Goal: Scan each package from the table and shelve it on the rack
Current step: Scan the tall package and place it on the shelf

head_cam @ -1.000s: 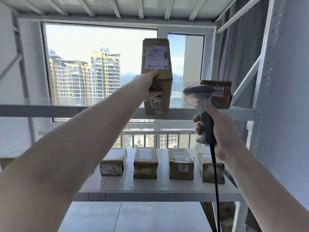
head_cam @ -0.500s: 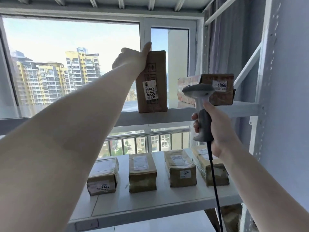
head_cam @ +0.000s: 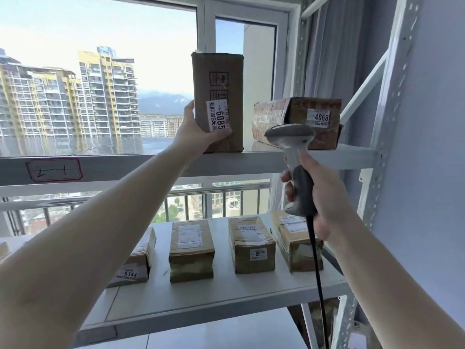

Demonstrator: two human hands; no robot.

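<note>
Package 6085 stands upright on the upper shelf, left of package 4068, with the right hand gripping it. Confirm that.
Not quite: the head view shows the left hand gripping package 6085, not the right. The right hand holds the scanner. The rest holds: the package stands upright on the upper shelf, left of package 4068.

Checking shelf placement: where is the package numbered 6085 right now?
In the head view, the 6085 package stands upright on the upper shelf, gripped low by the left hand, just left of the 4068 package.
</note>
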